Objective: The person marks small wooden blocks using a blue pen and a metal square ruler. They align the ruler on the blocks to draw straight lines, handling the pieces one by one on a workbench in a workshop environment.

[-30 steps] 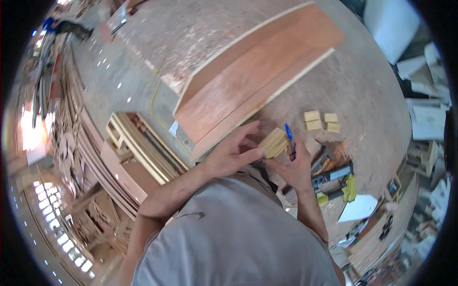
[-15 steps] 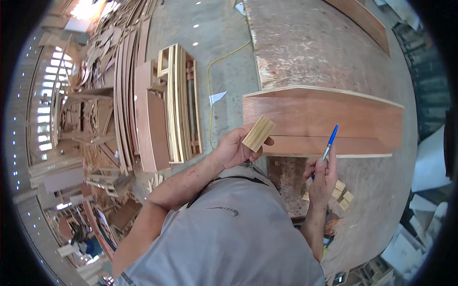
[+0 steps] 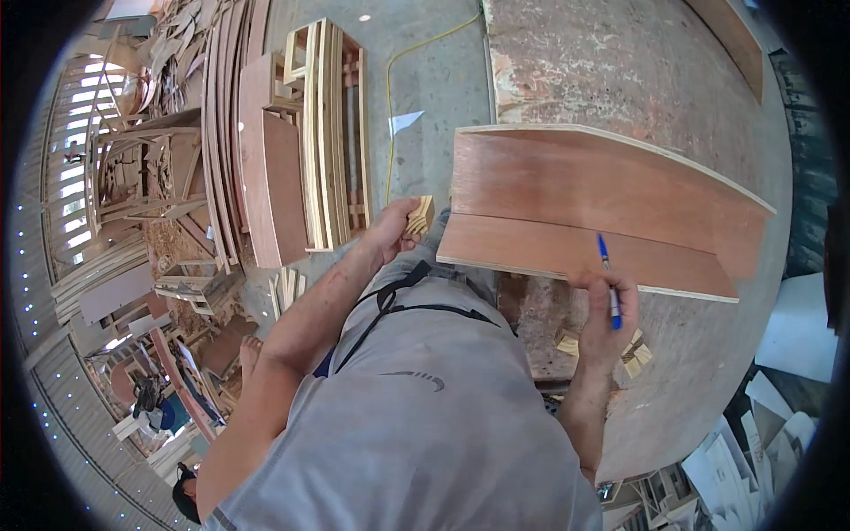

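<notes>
Head view: a broad, scuffed worktable (image 3: 567,80) fills the upper right, seen from above.
Panel: the reddish-brown plywood panel (image 3: 584,186), two boards meeting at an angle, lies on that table, its long axis running left to right and dipping a little toward the right.
Right hand: the right hand (image 3: 613,311) is the nearer one, at the panel's close edge (whether it touches the wood, one cannot tell), fingers curled around the pen (image 3: 604,250).
Left hand: the left hand (image 3: 392,228) is off the panel's left end, fingers and thumb grasping the wood block (image 3: 423,215).
Wood block: pale and striped, just left of the panel; foreshortened, so its long axis is hard to read.
Loose blocks: small loose blocks (image 3: 636,356) sit beside the right wrist.
Pen: blue-ended, its narrow end aimed up the view.
</notes>
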Demonstrator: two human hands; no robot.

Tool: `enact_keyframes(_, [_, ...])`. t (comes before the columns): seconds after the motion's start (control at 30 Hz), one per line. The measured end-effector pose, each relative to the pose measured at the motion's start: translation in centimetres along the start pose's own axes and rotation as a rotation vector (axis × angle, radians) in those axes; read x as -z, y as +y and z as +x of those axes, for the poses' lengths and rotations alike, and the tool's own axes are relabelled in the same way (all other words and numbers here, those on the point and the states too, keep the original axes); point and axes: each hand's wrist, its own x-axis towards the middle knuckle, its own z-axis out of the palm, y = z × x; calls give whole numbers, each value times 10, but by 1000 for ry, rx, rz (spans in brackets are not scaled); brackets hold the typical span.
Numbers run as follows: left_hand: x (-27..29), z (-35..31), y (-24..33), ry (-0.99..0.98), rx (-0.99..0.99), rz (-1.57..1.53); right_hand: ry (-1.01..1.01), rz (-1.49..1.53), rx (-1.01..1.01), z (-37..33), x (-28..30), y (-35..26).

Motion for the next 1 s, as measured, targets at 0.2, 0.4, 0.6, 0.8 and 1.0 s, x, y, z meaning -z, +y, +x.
enact_keyframes(0.2, [-11,18,2,-24,102,84,56,136,9,11,12,9])
enact_keyframes(0.4, [-18,33,-5,5,127,-2,84,-15,-22,34,21,13])
enact_keyframes(0.6, [-16,40,-6,-63,122,35,22,23,-103,61,29,12])
enact_keyframes(0.8, [-41,27,5,152,106,11,-81,120,-176,86,39,16])
enact_keyframes(1.0, [-34,31,3,135,153,27,-155,121,-215,99,41,14])
